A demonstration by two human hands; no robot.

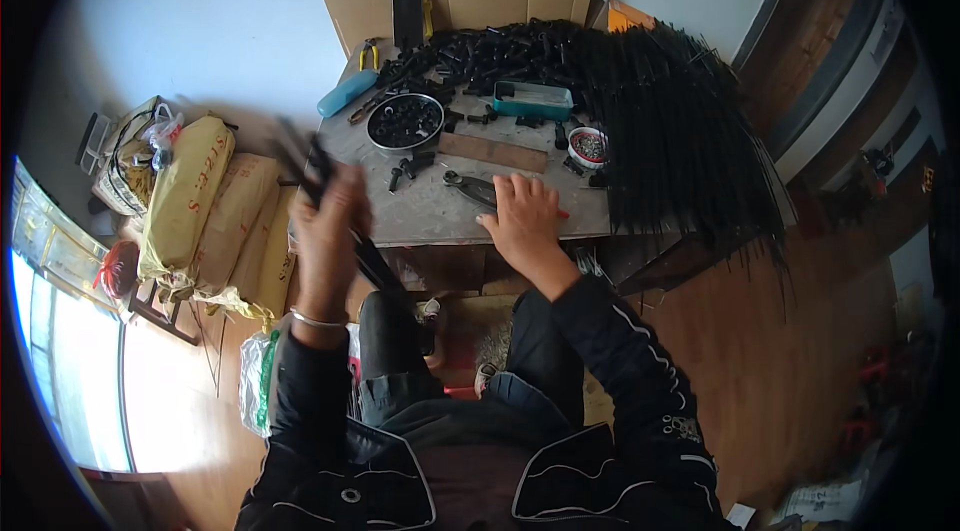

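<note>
My left hand point(332, 216), blurred by motion, is closed around several long thin black rods point(376, 266) above the table's left front edge. Their upper ends smear up and to the left, past a metal bangle on that wrist. On the right, my right hand point(525, 221) lies over the handles of a pair of pliers point(474, 189) on the tabletop. The jaws point left, and a red handle end sticks out beside the palm. Just beyond the pliers is a flat brown wooden strip point(492, 152). Small black fittings point(408, 169) lie between my hands.
A round bowl point(405, 98) of black parts, a teal tray point(532, 113) and a small tub point(587, 145) stand on the table point(350, 136). Black parts point(480, 51) heap behind; long black rods point(690, 131) overhang the right side. Full sacks point(195, 191) stand left.
</note>
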